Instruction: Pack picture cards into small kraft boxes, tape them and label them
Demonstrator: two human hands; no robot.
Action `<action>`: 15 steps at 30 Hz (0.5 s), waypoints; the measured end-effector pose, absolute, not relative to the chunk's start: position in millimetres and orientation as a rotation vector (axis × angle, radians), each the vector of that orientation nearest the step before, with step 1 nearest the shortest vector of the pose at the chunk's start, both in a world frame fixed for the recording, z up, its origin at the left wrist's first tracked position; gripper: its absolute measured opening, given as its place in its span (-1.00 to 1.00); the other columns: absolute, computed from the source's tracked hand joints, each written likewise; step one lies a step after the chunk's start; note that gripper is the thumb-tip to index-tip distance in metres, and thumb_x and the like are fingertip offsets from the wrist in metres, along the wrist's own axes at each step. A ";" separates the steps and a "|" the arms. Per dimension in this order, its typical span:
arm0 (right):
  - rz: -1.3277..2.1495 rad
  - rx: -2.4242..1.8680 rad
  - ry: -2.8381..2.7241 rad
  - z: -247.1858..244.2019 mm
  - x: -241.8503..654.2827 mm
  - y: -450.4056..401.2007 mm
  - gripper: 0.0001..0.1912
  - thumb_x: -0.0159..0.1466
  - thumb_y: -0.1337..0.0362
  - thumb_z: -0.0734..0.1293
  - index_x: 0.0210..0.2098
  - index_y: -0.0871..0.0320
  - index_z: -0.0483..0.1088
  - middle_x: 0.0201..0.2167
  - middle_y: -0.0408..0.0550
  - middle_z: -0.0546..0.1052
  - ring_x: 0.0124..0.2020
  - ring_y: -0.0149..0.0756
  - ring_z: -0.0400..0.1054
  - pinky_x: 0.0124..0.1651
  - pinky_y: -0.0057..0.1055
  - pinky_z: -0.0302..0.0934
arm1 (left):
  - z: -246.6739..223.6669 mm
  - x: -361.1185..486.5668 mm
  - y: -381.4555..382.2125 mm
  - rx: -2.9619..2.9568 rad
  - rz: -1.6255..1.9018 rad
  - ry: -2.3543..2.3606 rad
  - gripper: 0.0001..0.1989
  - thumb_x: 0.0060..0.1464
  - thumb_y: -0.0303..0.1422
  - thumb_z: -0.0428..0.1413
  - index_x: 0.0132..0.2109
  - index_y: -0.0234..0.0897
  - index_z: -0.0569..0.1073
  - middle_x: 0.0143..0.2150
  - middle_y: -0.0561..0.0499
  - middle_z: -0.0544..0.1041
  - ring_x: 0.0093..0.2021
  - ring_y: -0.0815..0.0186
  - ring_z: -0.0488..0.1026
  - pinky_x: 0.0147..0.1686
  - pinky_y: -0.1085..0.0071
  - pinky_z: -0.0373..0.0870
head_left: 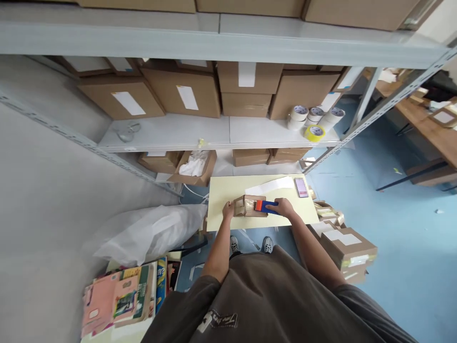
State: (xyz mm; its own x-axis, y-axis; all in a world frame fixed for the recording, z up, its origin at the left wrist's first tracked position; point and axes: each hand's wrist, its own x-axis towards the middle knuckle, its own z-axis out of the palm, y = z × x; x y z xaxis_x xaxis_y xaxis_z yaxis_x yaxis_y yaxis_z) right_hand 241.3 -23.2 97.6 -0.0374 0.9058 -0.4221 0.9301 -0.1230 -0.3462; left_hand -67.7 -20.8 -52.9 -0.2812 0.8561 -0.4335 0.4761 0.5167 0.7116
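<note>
Near the middle of the pale yellow table [221, 188]: small cardboard carton [240, 206], open side up, something clear and shiny at its inner part, too small to identify. Left hand [228, 210] grasps its left end; right hand [284, 207] is closed around a blue tool [270, 206], orange end over the carton's right part. Contact there: cannot tell. Judged handling: carton light, walls fairly stiff, flaps soft and likely to crease; best hold at the side walls or folded left end, low down. Tool probably light, rigid, smooth; take it by the blue part, clear of the orange end. Surface looks flat and smooth, so the carton could slide. White paper strip [274, 185] on the far side, phone [301, 187] at far right. Beyond: grey shelving [171, 136] with cartons and tape rolls [299, 113]. Left: translucent plastic [160, 228]. Right: boxes [352, 243] on blue floor [403, 228].
</note>
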 end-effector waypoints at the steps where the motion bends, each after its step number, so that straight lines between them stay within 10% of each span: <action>1: -0.861 2.138 2.056 99.9 224.1 -20.8 -0.47 0.26 -0.27 0.40 -0.40 0.09 0.53 -0.39 -0.01 0.62 -0.31 -0.17 0.51 -0.36 -0.42 0.12 | -48.8 -74.7 -21.2 1.082 0.599 1.905 -0.45 0.42 0.05 -0.11 0.07 -0.23 0.59 -0.01 -0.17 0.69 -0.01 0.13 0.63 -0.03 0.32 0.49; 15: -0.833 2.158 1.966 108.3 200.8 -9.6 -0.46 0.25 -0.29 0.42 -0.30 0.09 0.59 -0.23 0.10 0.68 -0.17 -0.07 0.58 -0.29 -0.38 0.25 | -22.4 -1.0 -32.1 1.142 0.474 1.898 -0.56 0.44 -0.03 -0.05 0.10 -0.23 0.52 0.05 -0.22 0.67 0.09 0.01 0.60 0.02 0.23 0.44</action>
State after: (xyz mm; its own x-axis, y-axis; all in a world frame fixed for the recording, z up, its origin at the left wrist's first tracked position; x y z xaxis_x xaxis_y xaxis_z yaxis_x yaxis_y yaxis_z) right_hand 200.8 -9.6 108.3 0.0133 0.8889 -0.4579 0.9471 -0.1581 -0.2792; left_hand -1.0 -32.1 -22.4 -0.2232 0.8537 -0.4704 0.5320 0.5111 0.6751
